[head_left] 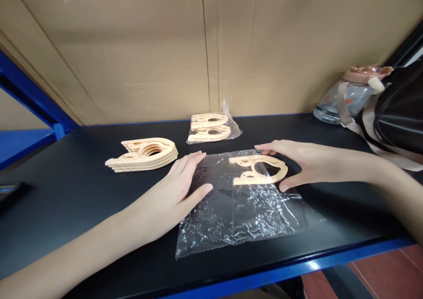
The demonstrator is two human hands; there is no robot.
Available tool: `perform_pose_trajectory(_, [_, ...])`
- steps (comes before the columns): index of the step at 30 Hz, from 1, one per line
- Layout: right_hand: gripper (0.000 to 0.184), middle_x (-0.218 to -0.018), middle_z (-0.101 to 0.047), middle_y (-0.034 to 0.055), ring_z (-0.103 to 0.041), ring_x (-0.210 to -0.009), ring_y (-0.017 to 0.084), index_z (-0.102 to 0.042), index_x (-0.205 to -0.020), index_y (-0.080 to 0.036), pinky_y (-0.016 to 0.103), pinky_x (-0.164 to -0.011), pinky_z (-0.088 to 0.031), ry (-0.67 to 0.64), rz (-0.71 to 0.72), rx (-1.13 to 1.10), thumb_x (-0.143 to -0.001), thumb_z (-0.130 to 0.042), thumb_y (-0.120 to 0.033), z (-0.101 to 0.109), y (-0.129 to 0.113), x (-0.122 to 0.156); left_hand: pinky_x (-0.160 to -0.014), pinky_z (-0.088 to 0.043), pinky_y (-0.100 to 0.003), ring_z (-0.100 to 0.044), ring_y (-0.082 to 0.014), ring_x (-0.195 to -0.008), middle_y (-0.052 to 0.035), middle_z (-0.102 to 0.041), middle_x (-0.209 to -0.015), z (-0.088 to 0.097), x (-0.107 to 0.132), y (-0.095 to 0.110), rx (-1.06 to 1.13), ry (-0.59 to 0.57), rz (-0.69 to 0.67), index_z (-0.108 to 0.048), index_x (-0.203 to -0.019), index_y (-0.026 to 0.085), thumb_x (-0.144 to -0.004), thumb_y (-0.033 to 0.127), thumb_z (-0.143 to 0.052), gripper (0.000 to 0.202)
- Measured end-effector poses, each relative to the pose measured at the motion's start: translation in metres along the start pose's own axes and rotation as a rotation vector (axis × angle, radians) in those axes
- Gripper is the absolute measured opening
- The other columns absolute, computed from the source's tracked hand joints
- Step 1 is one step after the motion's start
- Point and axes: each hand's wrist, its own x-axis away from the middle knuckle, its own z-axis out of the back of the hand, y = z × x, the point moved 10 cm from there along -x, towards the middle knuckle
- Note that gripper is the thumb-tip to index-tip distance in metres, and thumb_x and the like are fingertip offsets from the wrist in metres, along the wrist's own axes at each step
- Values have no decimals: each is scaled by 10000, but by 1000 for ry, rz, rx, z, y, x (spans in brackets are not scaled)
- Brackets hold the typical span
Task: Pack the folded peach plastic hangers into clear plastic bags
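Observation:
A clear plastic bag [238, 219] lies flat and crinkled on the black surface. A cream folding hanger [254, 181], folded up, lies at the bag's upper right part; whether it is fully inside the bag I cannot tell. My left hand [185, 180] rests along the bag's left edge, fingers stretched and thumb apart. Around the curved right end of the hanger is my right hand [294, 160], its thumb and fingers spread, gripping nothing. To the left, several more cream hangers form a stack [145, 161]. Behind the bag lies a packed bag of hangers [208, 125].
A clear water bottle [350, 98] with a strap stands at the back right beside a dark bag [403, 105]. Cardboard [148, 48] walls off the back. A blue shelf edge [264, 275] runs along the front, and a dark object [11, 191] sits at the far left.

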Motion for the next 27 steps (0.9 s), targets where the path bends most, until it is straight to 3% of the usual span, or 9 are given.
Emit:
perform_pose_trajectory(5, [816,-1313,-597,44,-580,-1159,304,-370,-1462,-388,449,-921,-482,27,-33,-4,-736,-715,-532,7,10,2,-1142,-352,-486,-347,-305,-1408,-82,-356,-1536,-1,-2,-1,14,20,-12,-263,-1478,243,-907,529,-496,680])
perform_pose_trajectory(11, [833,-1123,-678,20,-623,-997,255,-385,-1446,-363,420,-865,-472,115,-27,-13,-710,-719,-567,4,7,-12,-1034,-478,-496,-393,-350,-1371,-78,-371,-1525,1,-6,-6,103,79,35,-307,-1457,261,-852,511,-576,708])
perform_pose_trajectory(16, [808,-985,-702,25,-643,-860,243,-414,-1416,-308,427,-805,-472,183,-90,20,-720,-695,-608,1,8,-16,-1095,-415,-483,-389,-320,-1377,-84,-378,-1517,-1,-8,-5,89,71,2,-308,-1451,253,-852,496,-586,703])
perform_pose_trajectory(20, [687,-928,-719,14,-658,-833,214,-458,-1360,-281,400,-793,-491,210,-80,-205,-764,-688,-535,-3,-2,-18,-1082,-426,-486,-415,-322,-1353,-83,-411,-1485,1,-7,-6,118,94,16,-330,-1432,259,-843,479,-598,683])
perform_pose_trajectory(27, [608,-1018,-733,49,-677,-870,207,-457,-1347,-258,414,-819,-494,186,-30,-452,-800,-685,-395,-8,-17,-18,-958,-527,-476,-502,-337,-1267,-100,-447,-1436,0,-9,-8,114,68,1,-316,-1439,272,-834,477,-617,706])
